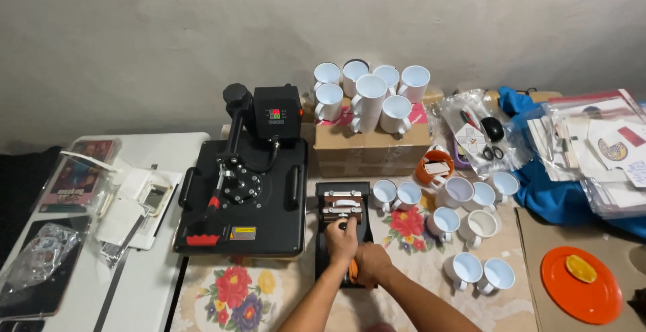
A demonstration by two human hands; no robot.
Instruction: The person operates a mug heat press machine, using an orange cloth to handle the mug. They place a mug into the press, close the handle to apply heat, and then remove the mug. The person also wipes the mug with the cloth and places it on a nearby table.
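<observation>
Small black mug press [344,204] beside large heat press.

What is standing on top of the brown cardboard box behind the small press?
Seven white mugs stand clustered upright on the cardboard box. They cover most of its top; a strip of red shows at the front edge.

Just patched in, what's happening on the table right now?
A person is working with both hands on a small black mug press lying on the flowered cloth. The left hand grasps its knob near the clamp, and the right hand holds the orange-handled lever at the near end. A larger black heat press sits just left. White mugs stand to the right, more on a cardboard box behind.
</observation>
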